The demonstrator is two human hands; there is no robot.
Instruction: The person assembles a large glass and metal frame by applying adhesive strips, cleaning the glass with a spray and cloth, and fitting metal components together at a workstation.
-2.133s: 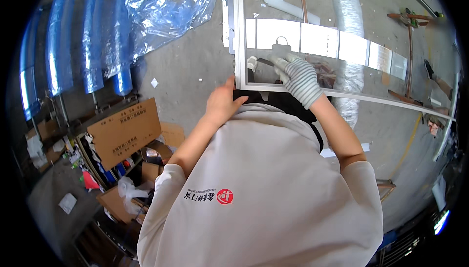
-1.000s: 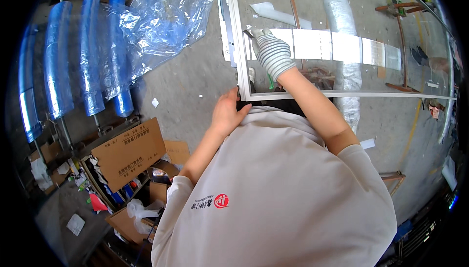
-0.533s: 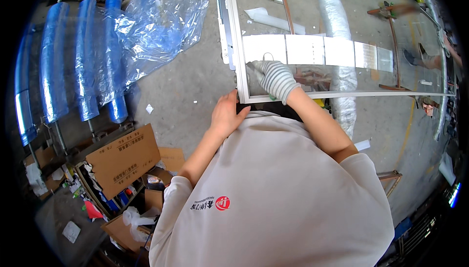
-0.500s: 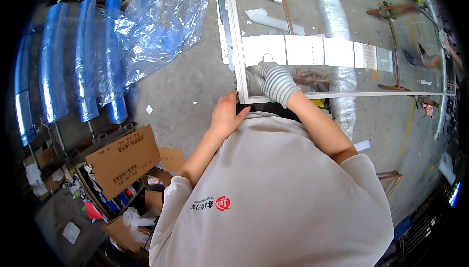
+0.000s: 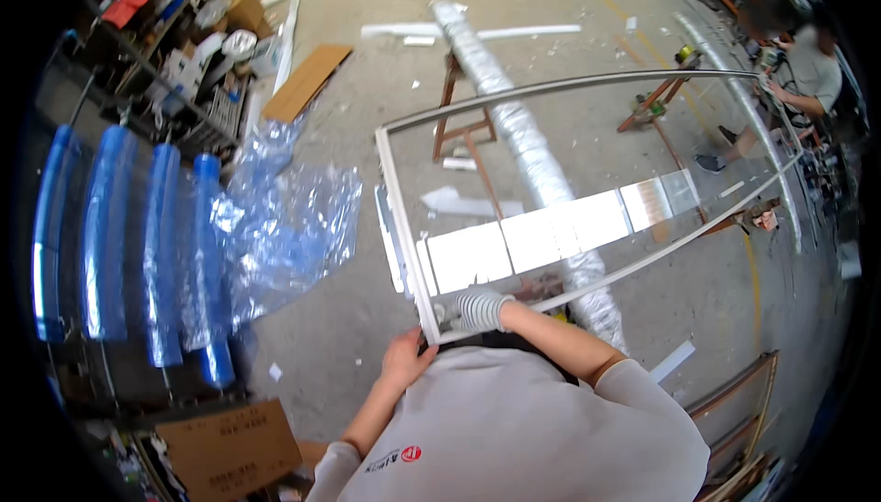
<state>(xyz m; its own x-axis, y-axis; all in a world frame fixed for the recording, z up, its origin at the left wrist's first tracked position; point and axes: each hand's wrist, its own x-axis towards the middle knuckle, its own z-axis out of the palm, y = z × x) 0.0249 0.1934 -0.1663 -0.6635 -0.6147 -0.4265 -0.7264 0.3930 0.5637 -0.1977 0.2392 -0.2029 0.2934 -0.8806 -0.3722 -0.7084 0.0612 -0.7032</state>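
A large glass panel in a pale metal frame (image 5: 400,208) stretches out in front of me, its near left corner close to my body. My left hand (image 5: 404,362) is bare and closed around that corner, thumb on the near edge and fingers on the outer side. Over the glass, just inside the same corner, is my right hand (image 5: 479,310) in a striped knitted glove. Its fingers are curled down toward the pane, and whatever they hold is hidden. The glass shows a bright reflection of white panels.
Brown trestles (image 5: 465,126) and a long silver-wrapped roll (image 5: 530,149) show beyond and through the glass. Blue film rolls (image 5: 103,236) and loose blue plastic film (image 5: 289,227) are at left. Another person (image 5: 812,75) stands at the panel's far right end. A cardboard box (image 5: 229,451) sits lower left.
My view has lifted, so the panel's far side and the person at its end now show. My left hand keeps to the corner; my gloved right hand remains over the glass near it.
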